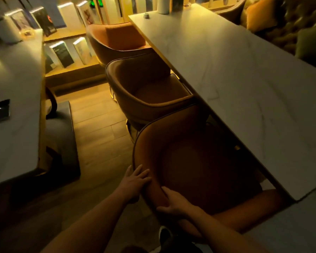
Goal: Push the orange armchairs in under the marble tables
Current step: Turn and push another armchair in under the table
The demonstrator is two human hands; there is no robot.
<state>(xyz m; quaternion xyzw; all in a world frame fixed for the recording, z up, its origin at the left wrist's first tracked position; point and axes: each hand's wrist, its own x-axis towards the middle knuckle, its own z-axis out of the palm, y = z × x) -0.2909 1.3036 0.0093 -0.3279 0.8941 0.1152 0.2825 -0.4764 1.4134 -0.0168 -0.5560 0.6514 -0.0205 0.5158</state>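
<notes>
Three orange armchairs stand in a row along the left side of a long marble table (pixel 244 79). The nearest armchair (pixel 199 161) has its seat partly under the table edge. My left hand (pixel 135 181) lies flat against the outside of its curved backrest, fingers spread. My right hand (pixel 173 201) grips the backrest rim, thumb on the outside and fingers over the top. The middle armchair (pixel 150 92) and the far armchair (pixel 117 39) sit close against the table side.
A second marble table (pixel 13 106) stands at the left, with a dark phone (pixel 1 109) lying on it. A grey seat (pixel 60 136) is beside that table. Lit shelves with books (pixel 66 52) line the back. Wooden floor (pixel 98 125) runs between the tables.
</notes>
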